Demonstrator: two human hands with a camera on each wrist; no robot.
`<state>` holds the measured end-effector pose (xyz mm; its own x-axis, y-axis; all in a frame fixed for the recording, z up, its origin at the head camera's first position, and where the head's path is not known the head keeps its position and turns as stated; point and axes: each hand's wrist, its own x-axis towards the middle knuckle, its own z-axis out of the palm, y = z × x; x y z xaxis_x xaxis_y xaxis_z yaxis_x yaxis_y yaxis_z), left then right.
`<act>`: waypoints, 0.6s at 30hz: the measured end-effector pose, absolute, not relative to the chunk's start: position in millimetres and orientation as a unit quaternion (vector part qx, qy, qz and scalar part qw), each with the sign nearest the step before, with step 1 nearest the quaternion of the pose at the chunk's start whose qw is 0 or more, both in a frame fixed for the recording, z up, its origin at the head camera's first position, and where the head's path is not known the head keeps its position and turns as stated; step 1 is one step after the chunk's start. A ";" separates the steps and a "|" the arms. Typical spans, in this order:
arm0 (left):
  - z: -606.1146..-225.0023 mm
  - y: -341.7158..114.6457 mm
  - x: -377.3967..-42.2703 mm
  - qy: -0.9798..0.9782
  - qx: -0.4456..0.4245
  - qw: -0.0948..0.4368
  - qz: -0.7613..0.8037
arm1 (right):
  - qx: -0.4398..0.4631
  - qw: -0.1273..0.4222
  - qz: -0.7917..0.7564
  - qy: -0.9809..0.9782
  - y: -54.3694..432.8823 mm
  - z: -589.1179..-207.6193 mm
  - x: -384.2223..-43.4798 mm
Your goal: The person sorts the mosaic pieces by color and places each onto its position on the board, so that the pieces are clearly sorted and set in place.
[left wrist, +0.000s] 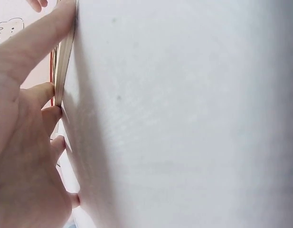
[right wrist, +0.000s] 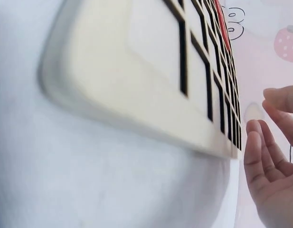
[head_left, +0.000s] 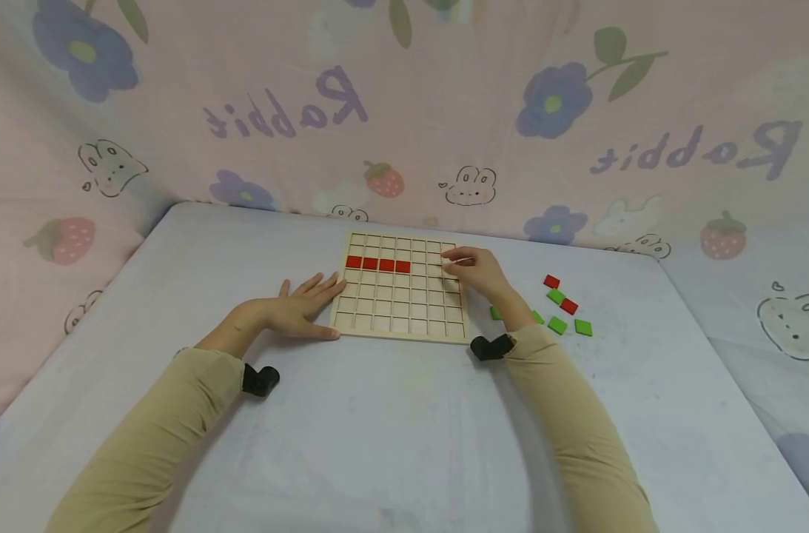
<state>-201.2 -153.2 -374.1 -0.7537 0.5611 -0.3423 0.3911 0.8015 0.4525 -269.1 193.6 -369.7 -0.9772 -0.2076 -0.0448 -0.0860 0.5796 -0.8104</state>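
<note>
A pale wooden grid board (head_left: pixel 400 334) lies on the table. Several red square tiles (head_left: pixel 387 265) fill cells side by side in one of its upper rows, starting from the left edge. My left hand (head_left: pixel 297 309) is spread flat at the board's left side, and its fingers (left wrist: pixel 51 114) and thumb touch the edge in the left wrist view. Over the board's upper right edge hovers my right hand (head_left: pixel 480 272), its thumb and fingers bent a little with a gap between them. No tile shows in that hand in the right wrist view, where its fingers (right wrist: pixel 254 152) appear beyond the board.
To the right of the board lie loose green tiles (head_left: pixel 557 326) and red tiles (head_left: pixel 551 281), some partly behind the right forearm. A white cloth (head_left: pixel 377 437) covers the table. Behind it hangs a pink curtain (head_left: pixel 417 96) printed with rabbits and flowers.
</note>
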 end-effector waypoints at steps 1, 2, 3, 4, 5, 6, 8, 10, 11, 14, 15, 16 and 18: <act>-374.1 -153.2 -201.3 0.919 0.259 0.237 0.178 | -0.084 0.067 -0.450 0.886 194.9 -369.5 -269.0; -374.0 -153.3 -201.2 0.920 0.259 0.236 0.177 | -0.085 0.066 -0.449 0.887 196.1 -369.4 -269.3; -373.9 -153.4 -201.2 0.920 0.259 0.236 0.177 | -0.086 0.064 -0.447 0.888 197.3 -369.3 -269.4; -373.7 -153.4 -201.1 0.919 0.259 0.237 0.177 | -0.087 0.063 -0.447 0.888 198.3 -368.7 -269.2; -373.3 -153.5 -201.0 0.920 0.258 0.237 0.177 | -0.087 0.061 -0.445 0.889 199.1 -368.2 -269.0; -373.1 -153.6 -200.9 0.920 0.258 0.238 0.178 | -0.087 0.060 -0.442 0.891 199.9 -367.8 -268.7; -372.7 -153.5 -200.7 0.919 0.258 0.239 0.179 | -0.086 0.059 -0.439 0.892 201.9 -367.2 -268.7; -372.4 -153.5 -200.5 0.919 0.257 0.239 0.181 | -0.084 0.059 -0.439 0.893 204.0 -366.6 -268.1; -372.4 -153.4 -200.5 0.919 0.258 0.239 0.180 | -0.083 0.059 -0.438 0.893 205.2 -366.4 -268.0; -372.2 -153.2 -200.2 0.918 0.259 0.239 0.182 | -0.077 0.058 -0.436 0.895 208.8 -365.9 -266.9; -372.0 -153.2 -200.1 0.918 0.258 0.239 0.182 | -0.073 0.058 -0.436 0.895 210.0 -365.8 -266.4; -372.0 -153.1 -200.1 0.918 0.258 0.239 0.181 | -0.070 0.059 -0.434 0.896 211.1 -365.6 -266.0; -371.8 -153.2 -200.1 0.918 0.259 0.238 0.181 | -0.063 0.059 -0.432 0.898 213.5 -365.8 -265.7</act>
